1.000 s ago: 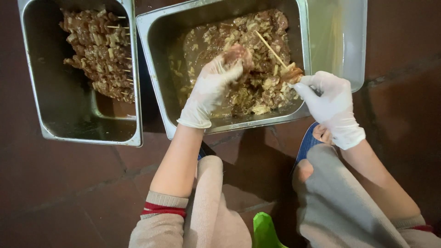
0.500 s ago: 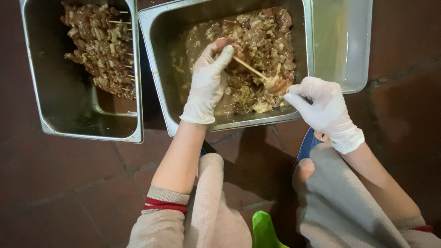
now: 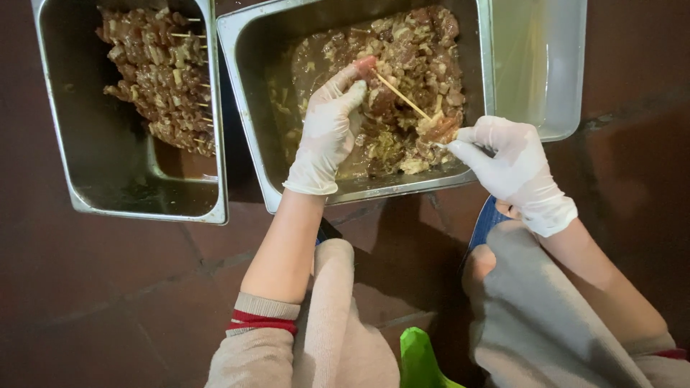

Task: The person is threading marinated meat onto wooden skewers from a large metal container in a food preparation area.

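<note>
Left hand pinches a pink meat piece at the skewer tip over the marinade tray, right hand clamped on its loaded base; threading step, next needs a straight push.

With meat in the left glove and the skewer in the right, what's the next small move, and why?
Probably push the pink meat piece in the left hand onto the thin wooden skewer. The right hand holds the stick's loaded end, its bare tip points at that piece, and both are over the steel tray of marinated meat.
</note>
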